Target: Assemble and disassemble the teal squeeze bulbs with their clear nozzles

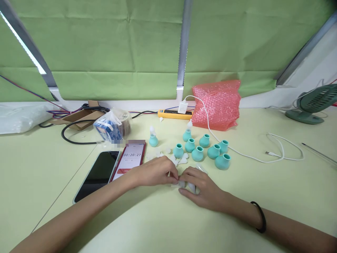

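Head view, and both hands are busy at the middle of the counter (pixel 147 225). Left hand (pixel 158 171) has thumb and forefinger pinched on a small clear piece (pixel 181 184), which lies low between the two hands. Across from it, the right hand (pixel 201 186) curls in, thumb and forefinger either side of that piece; those fingertips hide much, so I can't tell whether they grip it. A whitish piece (pixel 191 188) sits beneath the right palm.

Just beyond, toward the far edge, seven open-necked teal bulbs (pixel 222 162) cluster, with loose white pieces (pixel 183 160) beside them. Two more bulbs wear clear tips (pixel 152 131), one standing apart to the left.

Over on the left, a dark-screened phone (pixel 97 175) lies beside a timer phone (pixel 129 158) reading 00:20:27. Along the far edge: yellow power strip (pixel 168 114), red bubble-wrap package (pixel 217 105), and a green fan (pixel 305 117) near the far right corner.
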A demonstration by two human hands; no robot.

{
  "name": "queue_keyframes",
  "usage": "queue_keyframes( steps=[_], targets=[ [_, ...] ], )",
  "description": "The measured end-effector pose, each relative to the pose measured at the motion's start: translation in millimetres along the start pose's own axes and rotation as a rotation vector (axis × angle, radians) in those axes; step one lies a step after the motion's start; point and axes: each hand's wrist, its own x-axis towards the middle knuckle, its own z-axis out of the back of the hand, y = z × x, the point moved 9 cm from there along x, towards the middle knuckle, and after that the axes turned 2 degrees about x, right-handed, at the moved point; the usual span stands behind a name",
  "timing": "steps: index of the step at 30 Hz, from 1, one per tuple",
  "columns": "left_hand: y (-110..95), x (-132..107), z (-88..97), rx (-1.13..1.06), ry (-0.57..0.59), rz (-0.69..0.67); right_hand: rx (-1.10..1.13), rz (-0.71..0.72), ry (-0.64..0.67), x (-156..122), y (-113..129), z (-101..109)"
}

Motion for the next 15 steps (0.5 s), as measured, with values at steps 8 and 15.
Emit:
queue_keyframes(
  steps=[8,15],
  targets=[
    [2.3,1.0,0.5,-0.018,-0.021,0.013,-0.023,-0.020,0.024,-0.6,-2.0,-2.9],
    [4.4,2.4,-2.0,-0.096,-0.017,-0.003,-0.035,-0.021,0.023,-0.7,-3.1,-3.4]
  ],
)
